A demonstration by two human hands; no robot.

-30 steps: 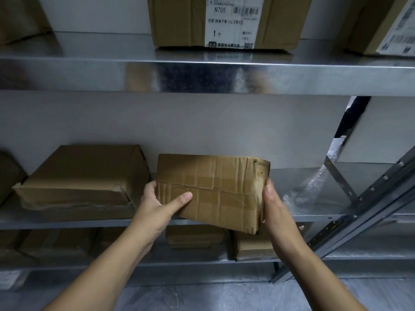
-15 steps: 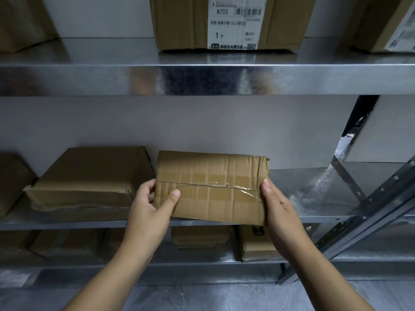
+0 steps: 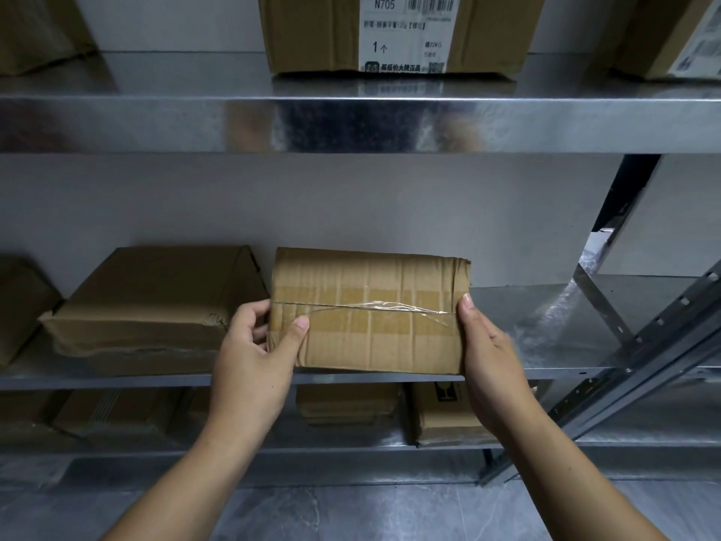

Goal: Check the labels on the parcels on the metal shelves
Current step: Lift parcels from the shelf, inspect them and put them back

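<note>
Parcel (image 3: 370,310), creased cardboard w/ clear tape, both hands gripping ends

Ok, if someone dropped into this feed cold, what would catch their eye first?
The creased brown cardboard parcel at centre, gripped at its ends by the left hand and right hand before the middle shelf; its facing side shows loose clear tape, no label. Above, the white N705 label stands out on the brown box on the upper metal shelf.
</note>
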